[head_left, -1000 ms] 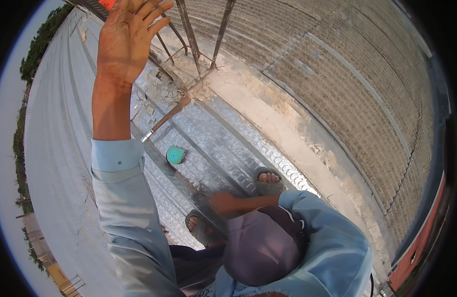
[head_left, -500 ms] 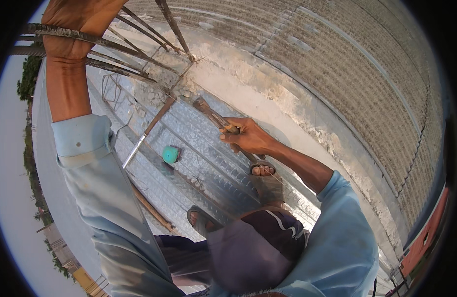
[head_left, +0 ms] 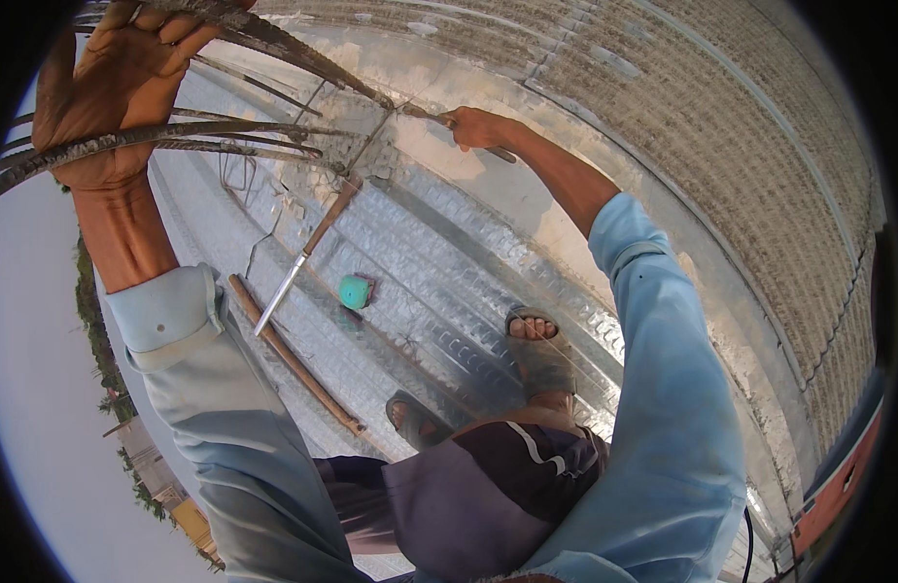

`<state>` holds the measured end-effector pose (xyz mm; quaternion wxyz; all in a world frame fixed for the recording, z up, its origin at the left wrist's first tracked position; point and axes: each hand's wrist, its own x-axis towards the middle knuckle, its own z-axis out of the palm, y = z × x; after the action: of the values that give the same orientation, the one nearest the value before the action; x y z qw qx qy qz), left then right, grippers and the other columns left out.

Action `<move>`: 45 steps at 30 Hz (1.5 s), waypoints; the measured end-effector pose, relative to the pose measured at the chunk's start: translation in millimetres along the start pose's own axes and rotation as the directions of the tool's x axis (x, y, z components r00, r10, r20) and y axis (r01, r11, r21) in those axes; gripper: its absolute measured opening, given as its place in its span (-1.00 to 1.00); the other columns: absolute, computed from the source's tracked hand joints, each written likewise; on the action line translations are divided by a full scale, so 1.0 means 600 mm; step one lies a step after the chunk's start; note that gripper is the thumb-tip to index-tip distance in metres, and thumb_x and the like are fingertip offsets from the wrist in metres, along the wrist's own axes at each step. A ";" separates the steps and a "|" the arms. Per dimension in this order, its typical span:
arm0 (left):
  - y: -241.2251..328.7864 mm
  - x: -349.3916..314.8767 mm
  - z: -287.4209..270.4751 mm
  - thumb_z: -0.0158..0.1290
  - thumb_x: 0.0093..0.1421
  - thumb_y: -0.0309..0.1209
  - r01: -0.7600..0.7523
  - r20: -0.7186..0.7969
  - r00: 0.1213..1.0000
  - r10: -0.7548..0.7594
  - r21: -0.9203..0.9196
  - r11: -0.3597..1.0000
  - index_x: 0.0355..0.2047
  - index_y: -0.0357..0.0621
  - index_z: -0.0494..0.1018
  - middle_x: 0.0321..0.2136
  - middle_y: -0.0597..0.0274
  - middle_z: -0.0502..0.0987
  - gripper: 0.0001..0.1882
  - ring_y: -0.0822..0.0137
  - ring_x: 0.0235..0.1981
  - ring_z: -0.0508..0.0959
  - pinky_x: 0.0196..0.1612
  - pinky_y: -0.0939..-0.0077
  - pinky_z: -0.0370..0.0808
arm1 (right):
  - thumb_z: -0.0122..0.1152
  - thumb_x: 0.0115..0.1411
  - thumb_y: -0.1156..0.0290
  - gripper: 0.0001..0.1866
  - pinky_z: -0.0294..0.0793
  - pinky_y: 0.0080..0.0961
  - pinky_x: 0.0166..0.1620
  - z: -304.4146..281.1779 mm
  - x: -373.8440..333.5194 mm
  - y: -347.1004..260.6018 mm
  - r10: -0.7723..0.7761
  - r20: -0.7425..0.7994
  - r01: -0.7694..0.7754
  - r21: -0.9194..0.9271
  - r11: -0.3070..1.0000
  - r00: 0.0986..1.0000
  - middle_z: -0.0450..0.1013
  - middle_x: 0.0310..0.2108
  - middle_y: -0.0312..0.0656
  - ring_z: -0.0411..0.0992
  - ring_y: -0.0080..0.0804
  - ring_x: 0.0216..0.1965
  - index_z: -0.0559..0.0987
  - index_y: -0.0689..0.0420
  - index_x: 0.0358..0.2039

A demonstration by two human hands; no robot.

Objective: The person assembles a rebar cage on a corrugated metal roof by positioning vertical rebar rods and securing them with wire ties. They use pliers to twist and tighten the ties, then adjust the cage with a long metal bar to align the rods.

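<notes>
At the upper left my left hand [head_left: 128, 102] is raised with its palm in view, its fingers curled over a thick rebar [head_left: 298, 56] that leans up from the concrete edge. A second, bent rebar [head_left: 211, 129] crosses in front of my left wrist. My right hand [head_left: 478, 129] is closed on a pair of worn pincers [head_left: 430, 116]. Their head reaches the foot of the leaning rebar, where it meets a crossing bar. Whether the jaws grip anything there is too small to tell.
Ribbed metal decking [head_left: 420, 282] lies under my sandalled feet. On it are a teal rounded object [head_left: 354, 291], a brown rod with a silvery tube end [head_left: 282, 294] and a wooden stick [head_left: 298, 360]. A rough concrete ledge [head_left: 536, 209] borders a textured grey surface [head_left: 702, 146].
My right hand has moved forward with the pincers, from above the decking to the rebar's foot. The view has shifted, and more of my left hand and its rebar now shows.
</notes>
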<state>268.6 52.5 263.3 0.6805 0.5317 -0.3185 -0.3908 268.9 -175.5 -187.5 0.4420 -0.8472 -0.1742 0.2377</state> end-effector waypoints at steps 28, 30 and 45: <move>0.011 -0.014 0.011 0.28 -0.24 0.45 0.010 -0.110 0.994 0.003 0.114 0.993 0.07 -0.05 0.53 0.11 -0.02 0.51 0.01 -0.20 0.30 0.29 0.46 -0.19 -0.08 | 0.22 0.07 0.38 -0.64 0.53 -0.19 -0.22 -0.029 0.062 0.012 -0.224 -0.018 0.217 -0.188 0.958 0.974 0.57 -0.39 0.06 0.53 0.02 -0.35 0.58 0.34 -0.17; 0.000 -0.015 -0.002 0.28 -0.24 0.44 -0.008 -0.106 0.994 0.018 0.096 0.995 0.06 -0.05 0.53 0.11 -0.02 0.51 0.01 -0.21 0.31 0.29 0.46 -0.19 -0.08 | 0.20 0.07 0.37 -0.62 0.52 -0.17 -0.18 -0.035 0.039 0.021 -0.239 -0.032 0.228 -0.198 0.953 0.971 0.57 -0.40 0.07 0.51 0.07 -0.34 0.57 0.33 -0.12; 0.019 -0.023 0.003 0.28 -0.20 0.41 -0.042 -0.398 0.914 0.082 0.106 0.993 0.01 -0.04 0.56 0.11 -0.03 0.51 -0.07 -0.23 0.31 0.27 0.45 -0.23 -0.04 | 0.41 0.06 0.47 -0.78 0.48 -0.41 -0.56 0.156 0.014 -0.046 0.174 -0.062 -0.026 0.885 0.465 0.983 0.50 -0.55 -0.07 0.48 -0.36 -0.60 0.57 0.37 -0.44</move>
<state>262.3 64.9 274.4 0.7174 0.6220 -0.2068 -0.2359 221.3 -93.8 -212.7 0.8109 -0.5226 0.0551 0.2575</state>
